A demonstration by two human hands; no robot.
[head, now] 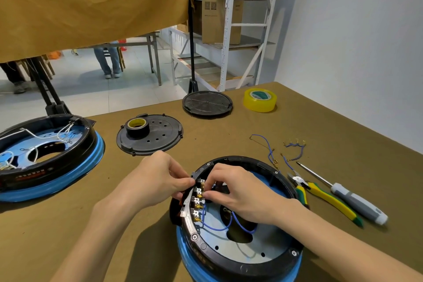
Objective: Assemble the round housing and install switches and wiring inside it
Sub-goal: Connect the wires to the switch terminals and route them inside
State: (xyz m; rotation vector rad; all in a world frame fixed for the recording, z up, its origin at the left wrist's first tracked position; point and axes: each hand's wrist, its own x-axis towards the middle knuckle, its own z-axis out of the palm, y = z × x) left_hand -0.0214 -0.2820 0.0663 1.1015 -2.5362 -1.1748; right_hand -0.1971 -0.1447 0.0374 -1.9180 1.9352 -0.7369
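We see the round housing [238, 224] at six o'clock on the tabletop [229, 135], both hands at its nine-o'clock rim: the left hand [158, 178] pinches the row of switches [198, 199], the right hand [238, 192] pinches a terminal there (blue wiring [217, 228] loops inside).

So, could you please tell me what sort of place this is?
Probably a small assembly workshop: a cloth-covered workbench with cutting pliers and a screwdriver, a metal storage rack holding cardboard boxes, and open round housings being wired.
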